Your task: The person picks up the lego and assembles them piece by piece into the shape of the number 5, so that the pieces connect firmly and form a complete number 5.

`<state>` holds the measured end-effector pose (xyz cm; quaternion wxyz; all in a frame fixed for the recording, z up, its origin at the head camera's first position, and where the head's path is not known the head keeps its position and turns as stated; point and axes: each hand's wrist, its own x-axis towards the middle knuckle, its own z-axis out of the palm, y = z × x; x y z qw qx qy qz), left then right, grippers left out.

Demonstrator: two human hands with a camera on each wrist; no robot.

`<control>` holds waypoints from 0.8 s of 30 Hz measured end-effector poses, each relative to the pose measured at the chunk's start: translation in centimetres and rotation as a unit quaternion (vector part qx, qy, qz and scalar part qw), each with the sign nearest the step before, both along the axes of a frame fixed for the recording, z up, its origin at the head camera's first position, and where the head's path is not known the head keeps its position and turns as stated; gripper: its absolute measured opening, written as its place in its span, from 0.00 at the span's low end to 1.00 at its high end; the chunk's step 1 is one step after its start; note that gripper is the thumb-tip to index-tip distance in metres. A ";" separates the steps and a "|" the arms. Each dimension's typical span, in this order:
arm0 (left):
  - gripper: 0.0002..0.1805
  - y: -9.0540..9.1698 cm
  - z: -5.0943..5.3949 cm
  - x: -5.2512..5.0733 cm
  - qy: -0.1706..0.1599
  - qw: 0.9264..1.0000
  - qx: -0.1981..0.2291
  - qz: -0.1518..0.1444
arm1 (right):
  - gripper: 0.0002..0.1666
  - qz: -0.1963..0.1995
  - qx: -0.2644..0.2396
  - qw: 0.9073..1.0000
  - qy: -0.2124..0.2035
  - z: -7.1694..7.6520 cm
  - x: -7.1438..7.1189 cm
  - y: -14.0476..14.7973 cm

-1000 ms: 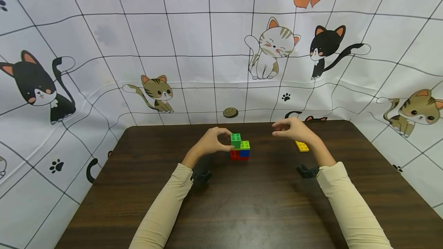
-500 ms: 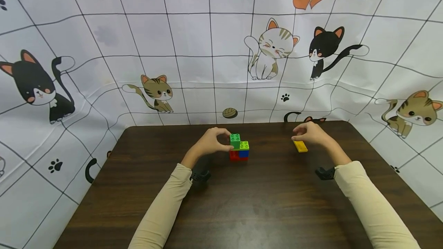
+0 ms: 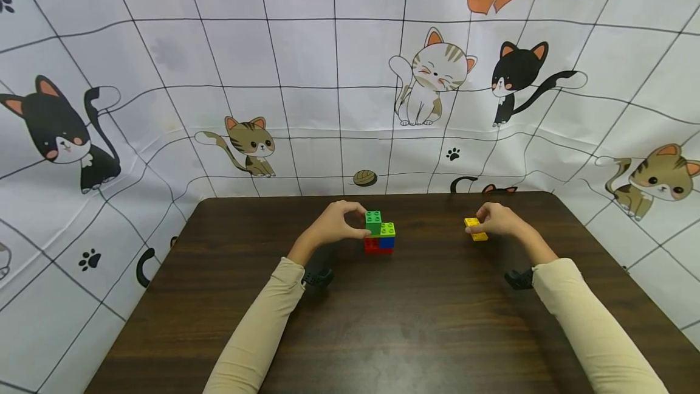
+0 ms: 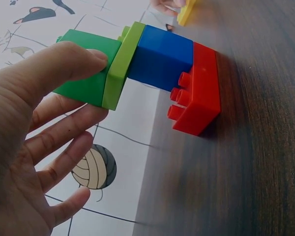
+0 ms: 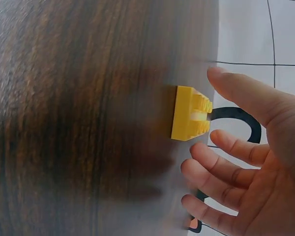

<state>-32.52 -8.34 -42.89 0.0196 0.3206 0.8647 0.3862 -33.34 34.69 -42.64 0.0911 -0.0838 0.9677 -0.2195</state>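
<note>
A small stack of toy building blocks stands on the table. At its bottom is a red block [image 4: 201, 93], with a blue block [image 4: 162, 55] on it, then a thin lime-green block [image 4: 120, 73]. A green block [image 3: 373, 222] tops the stack on its left side. My left hand [image 3: 333, 224] pinches that green block, thumb on the near face, fingers behind. Lying flat on the table to the right is a flat yellow block [image 5: 186, 114] with studs. My right hand [image 3: 500, 222] is at it, thumb and fingers spread apart; the right wrist view shows no clear grip.
The dark wooden table [image 3: 350, 321] has its far edge just beyond the blocks. Behind it hangs a white sheet [image 3: 306, 65] printed with cats and grid lines. A black wrist strap [image 3: 318, 278] is on the left wrist, with another dark strap [image 3: 519, 279] on the right.
My right hand has moved right and down from beside the stack to the yellow block. My left hand stays at the green block, and the stack has not moved.
</note>
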 end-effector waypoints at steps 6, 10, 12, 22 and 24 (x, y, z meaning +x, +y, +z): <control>0.20 0.0 0.0 0.0 -0.001 1.000 -0.004 0.001 | 0.40 0.002 0.003 1.000 -0.011 -0.4 -0.1 -0.1; 0.20 0.0 0.0 -0.1 -0.003 1.000 -0.005 0.002 | 0.38 0.009 -0.002 1.000 -0.009 -0.2 -0.1 -0.2; 0.20 0.0 0.1 0.0 -0.004 1.000 -0.003 0.002 | 0.36 0.015 -0.009 1.000 -0.012 -0.2 -0.1 -0.2; 0.20 0.1 0.0 0.0 -0.004 1.000 0.001 0.004 | 0.26 0.044 -0.051 0.997 -0.027 -0.3 -0.3 -0.6; 0.20 0.1 0.0 0.0 -0.005 1.000 0.001 0.005 | 0.25 0.048 -0.051 0.997 -0.028 -0.4 -0.4 -0.7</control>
